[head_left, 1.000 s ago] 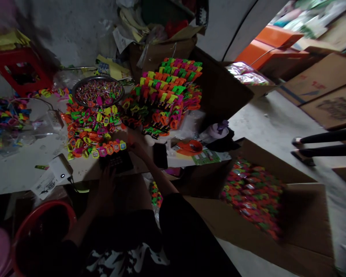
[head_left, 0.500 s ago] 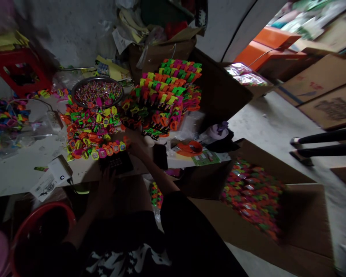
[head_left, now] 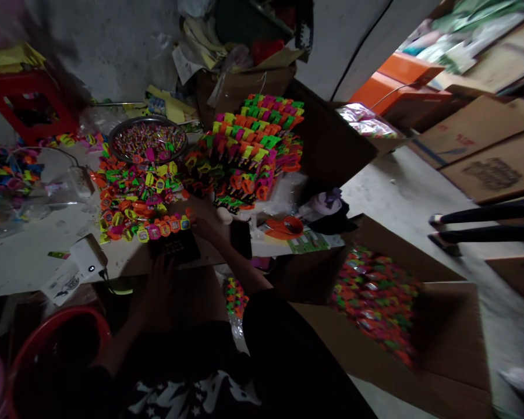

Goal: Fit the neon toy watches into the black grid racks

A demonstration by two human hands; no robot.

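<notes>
Hands barely shifted; view swung slightly. Left hand on tray near edge, likely steadying it; grip unclear in dark. Right hand at tray's far-right corner, touching toy row end; fingers' closure unreadable. Toy pile beyond tray.

1. We wear a black top, which looks very dark in this dim light.
2. Across its front runs a white print of star shapes and jagged patches.
3. Our left forearm and right forearm are bare; the sleeve edges are lost in shadow.
4. Our left hand and right hand are bare too.
</notes>
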